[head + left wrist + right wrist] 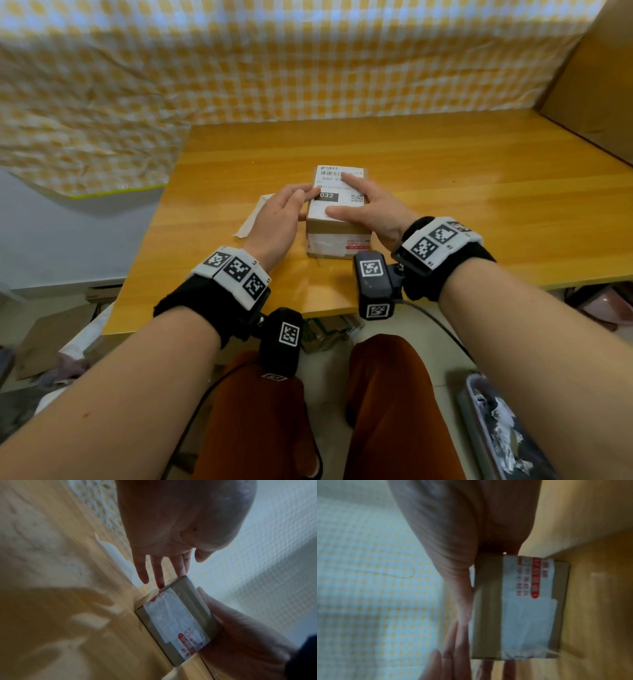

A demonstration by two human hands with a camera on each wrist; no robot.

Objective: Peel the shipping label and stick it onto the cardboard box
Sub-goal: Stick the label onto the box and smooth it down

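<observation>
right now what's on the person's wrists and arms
Both forearms are bare, no sleeves. Each wrist has a black fuzzy band topped with white blocks printed with black square markers: left hand, right hand. A black camera pod with the same markers hangs under each wrist, and a dark cable trails from each.

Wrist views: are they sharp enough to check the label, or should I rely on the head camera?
Head view: sharp, the white shipping label on the small brown cardboard box reads clearly under both hands. Left wrist view: dim and soft, showing only the box's taped side. Right wrist view: motion-blurred, red print unreadable.
</observation>
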